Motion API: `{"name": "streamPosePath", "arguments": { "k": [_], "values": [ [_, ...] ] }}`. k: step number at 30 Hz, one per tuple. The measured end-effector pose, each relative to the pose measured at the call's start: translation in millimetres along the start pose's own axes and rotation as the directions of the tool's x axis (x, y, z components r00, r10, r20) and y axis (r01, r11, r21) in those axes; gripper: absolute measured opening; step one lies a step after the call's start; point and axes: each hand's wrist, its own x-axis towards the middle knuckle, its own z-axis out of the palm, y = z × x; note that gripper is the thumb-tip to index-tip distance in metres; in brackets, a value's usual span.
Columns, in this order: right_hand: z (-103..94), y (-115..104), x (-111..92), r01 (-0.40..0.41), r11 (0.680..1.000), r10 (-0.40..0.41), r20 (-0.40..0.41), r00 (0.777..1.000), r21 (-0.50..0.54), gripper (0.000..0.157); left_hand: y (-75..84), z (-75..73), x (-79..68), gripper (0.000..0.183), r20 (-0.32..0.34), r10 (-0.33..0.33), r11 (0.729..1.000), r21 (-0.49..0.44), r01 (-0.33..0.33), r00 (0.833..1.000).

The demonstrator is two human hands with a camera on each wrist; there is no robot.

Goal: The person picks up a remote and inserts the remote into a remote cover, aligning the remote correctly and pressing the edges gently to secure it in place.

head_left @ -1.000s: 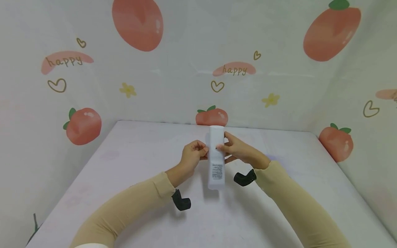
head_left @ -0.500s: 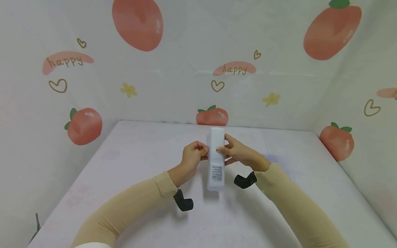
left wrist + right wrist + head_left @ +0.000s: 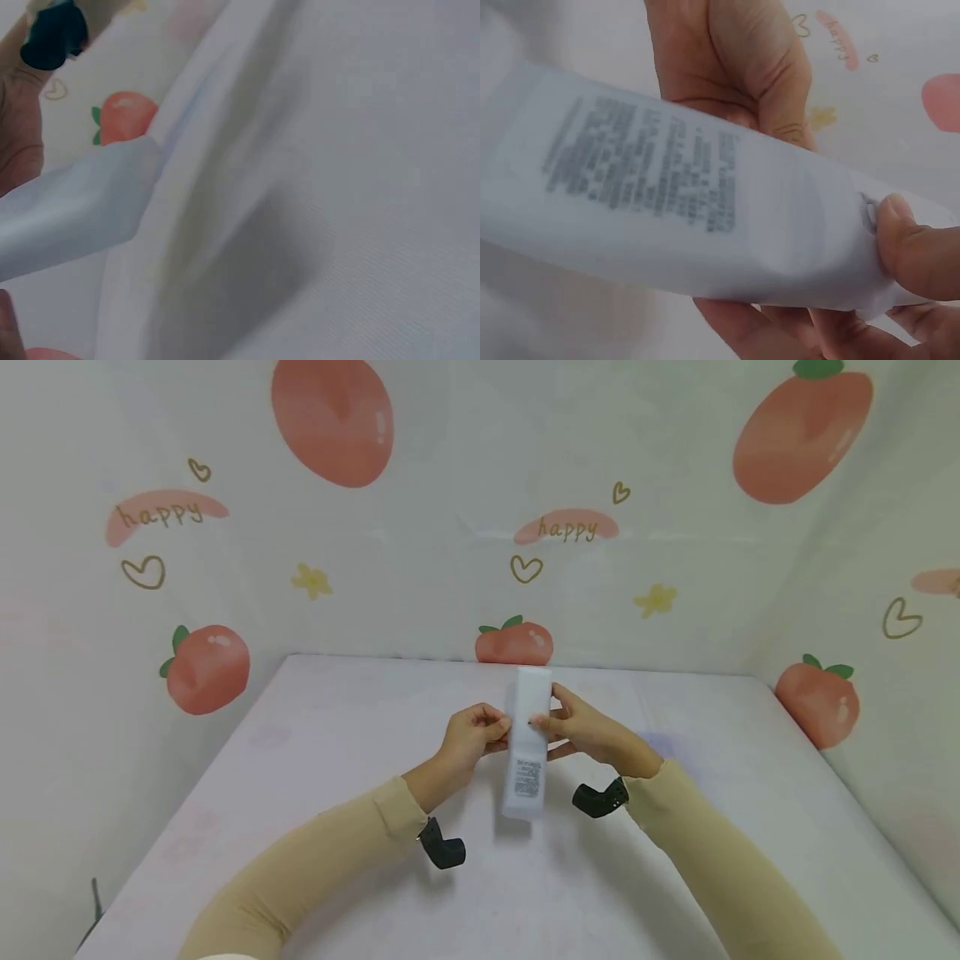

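Between both hands is a long white plastic device, held above the table with its top leaning slightly right. Grey printed text covers its lower face, seen large in the right wrist view. My right hand grips it from the right, thumb on the front near a small grey detail and other fingers behind. On the opposite edge, my left hand has its thumb and curled fingers pinched at the side; the device hides those fingertips in the right wrist view. The left wrist view shows the device's lower end.
A white-covered table spreads under the hands. Behind it hangs a pale backdrop printed with red fruit, hearts and "happy". Black wrist cameras sit below the left and right wrists. The device's shadow falls on the cloth.
The device has shifted a little to the right and tilted, its top swinging rightward. Both hands have moved slightly right with it, keeping their places on it.
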Motion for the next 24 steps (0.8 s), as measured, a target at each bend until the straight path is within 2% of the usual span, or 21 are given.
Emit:
{"name": "streamPosePath", "arguments": {
  "k": [3,8,11,14,18,21,24],
  "values": [
    [0.2,3.2,-0.8,-0.003,1.0,0.003,-0.033,0.999,-0.006,0.052,-2.9,-2.2,0.7,0.008,0.061,0.018,0.998,0.051,-0.021,0.998],
    [2.9,3.9,0.8,0.007,1.0,-0.004,-0.113,0.994,0.029,0.045,-2.3,-4.5,0.2,0.031,0.106,0.118,0.98,0.15,-0.134,0.987],
    [3.4,1.7,1.6,0.029,0.999,-0.026,-0.124,0.992,0.026,0.042,1.2,-5.3,-0.1,0.037,0.129,0.139,0.972,0.169,-0.16,0.982],
    [3.3,-0.7,1.9,0.042,0.999,-0.041,-0.094,0.995,0.018,0.039,6.5,-6.2,0.7,0.035,0.15,0.129,0.968,0.194,-0.157,0.98],
    [3.0,-1.1,1.0,0.069,0.997,-0.068,-0.055,0.996,0.026,0.043,13.6,-8.4,2.4,0.029,0.158,0.109,0.964,0.224,-0.143,0.981],
    [2.1,1.1,-1.1,0.09,0.994,-0.085,-0.083,0.993,0.062,0.051,17.2,-10.8,3.5,0.029,0.123,0.095,0.968,0.219,-0.12,0.988],
    [2.2,5.7,-3.6,0.078,0.991,-0.064,-0.119,0.991,0.11,0.055,20.0,-13.5,4.6,0.031,0.082,0.084,0.976,0.195,-0.098,0.993]
  ]
}}
